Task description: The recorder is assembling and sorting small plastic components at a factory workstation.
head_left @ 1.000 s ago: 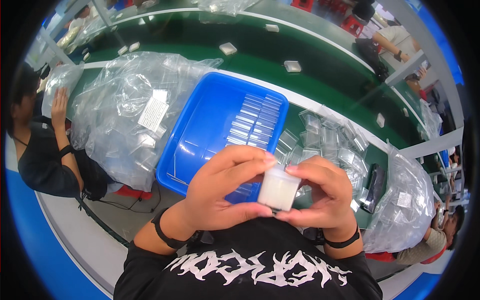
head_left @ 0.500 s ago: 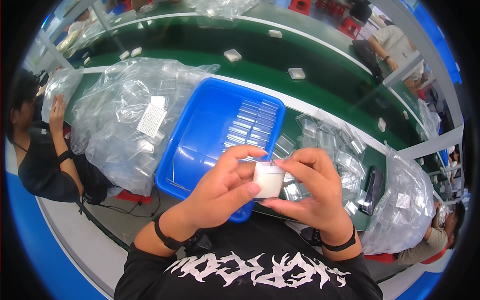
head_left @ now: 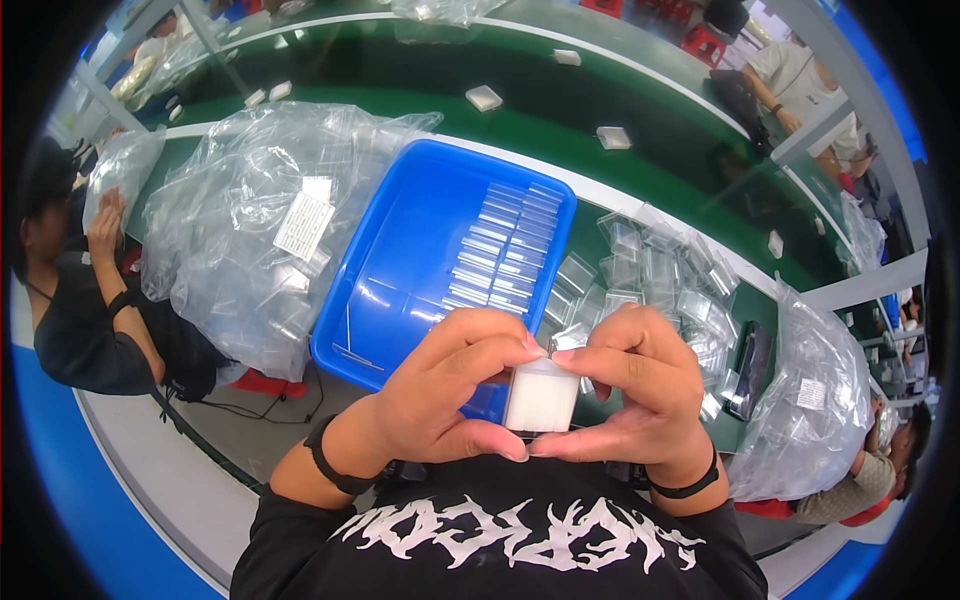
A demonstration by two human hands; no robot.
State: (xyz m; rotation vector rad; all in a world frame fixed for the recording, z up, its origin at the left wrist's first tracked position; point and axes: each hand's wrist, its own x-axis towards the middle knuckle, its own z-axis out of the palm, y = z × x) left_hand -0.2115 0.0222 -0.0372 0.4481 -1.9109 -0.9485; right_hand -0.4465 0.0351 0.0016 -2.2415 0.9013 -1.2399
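Observation:
Close to my chest, a small clear plastic box [head_left: 541, 398] filled with white, finely ribbed contents is gripped between both hands. My left hand [head_left: 455, 375] pinches its left side, index finger at the top edge and thumb at the bottom. On the opposite side my right hand [head_left: 640, 380] does the same, fingertips on the top edge and thumb under the lower edge. What exactly the white contents are I cannot make out. Just beyond my hands is a blue plastic bin [head_left: 385, 215] holding rows of clear plastic pieces [head_left: 505, 250].
Loose clear plastic cases [head_left: 660, 270] are heaped right of the bin, near a dark phone-like object [head_left: 746, 370]. Large clear bags [head_left: 260, 230] flank me. White-filled boxes [head_left: 484, 98] lie on the green conveyor [head_left: 400, 85]. A co-worker [head_left: 90, 290] sits at left.
The box has come slightly nearer my body and now shows its ribbed white side. My left fingers have shifted to its top and bottom edges. Boxes on the conveyor have moved right.

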